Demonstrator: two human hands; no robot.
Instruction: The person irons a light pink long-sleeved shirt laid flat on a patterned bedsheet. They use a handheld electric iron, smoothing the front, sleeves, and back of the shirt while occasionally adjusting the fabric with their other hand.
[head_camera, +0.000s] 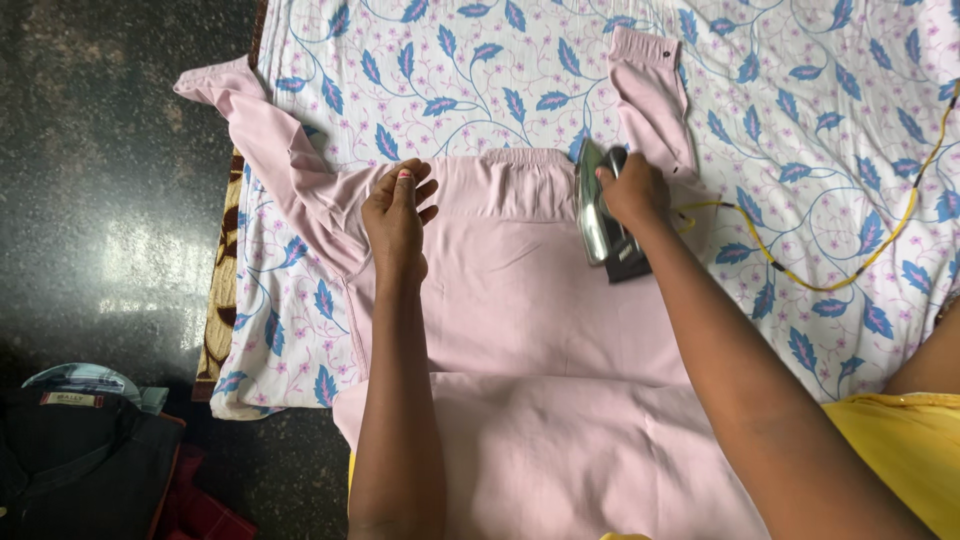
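**Pink shirt pressed flat under an iron**

The shirt (520, 300), a pale pink garment of smooth, thin cloth, is laid back-up in the middle of the scene, collar edge far, hem near, sleeves spread to the far left and far right. It is held taut so that it lies without folds. The iron (603, 215), a wedge with a shiny metal sole and dark body, is tilted on the shirt's far right shoulder. The right hand (632, 188) is closed round its handle, the grip pressed tight on it. The left hand (397, 215) is laid flat on the left shoulder, fingers spread, pinning the cloth against the pull. A yellow cord (850, 280) is trailed off to the right. Beneath is a white sheet (800, 120) printed with blue leaves. On the dark floor (110, 180), near left, a folded dark shirt (80, 460) lies.
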